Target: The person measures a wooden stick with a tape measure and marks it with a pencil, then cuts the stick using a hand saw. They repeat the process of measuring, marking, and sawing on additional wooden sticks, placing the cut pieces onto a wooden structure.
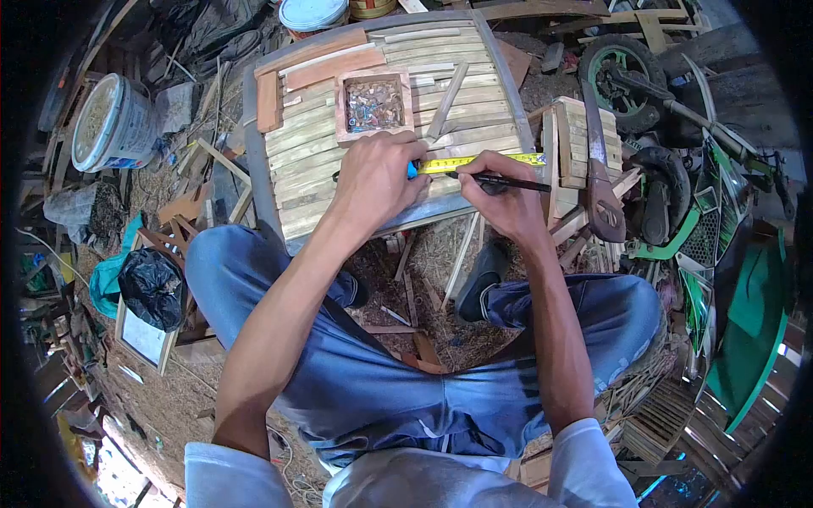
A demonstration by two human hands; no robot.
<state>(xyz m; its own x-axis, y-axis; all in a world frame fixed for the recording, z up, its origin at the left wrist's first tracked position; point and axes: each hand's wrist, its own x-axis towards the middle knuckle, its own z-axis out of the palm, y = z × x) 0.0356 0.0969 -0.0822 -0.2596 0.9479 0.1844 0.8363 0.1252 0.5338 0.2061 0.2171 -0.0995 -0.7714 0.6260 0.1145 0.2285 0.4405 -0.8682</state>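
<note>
My left hand (381,173) is closed around a tape measure (412,169) with a blue part showing. Its yellow blade (449,164) stretches to the right over the front part of a slatted wooden table (305,182). In my right hand (501,196) is a black pen (517,183), held in a pinch, its tip close to the blade. A square wooden box (370,106) with small mixed pieces in it stands on the slats just beyond my left hand. Loose wood strips (449,100) lie to the right of the box.
A handsaw (603,190) leans by a small slatted wooden piece (584,140) right of the table. A white bucket (110,123) stands at the left, a green-framed motorbike (703,220) at the right. Wood scraps (415,339) litter the floor.
</note>
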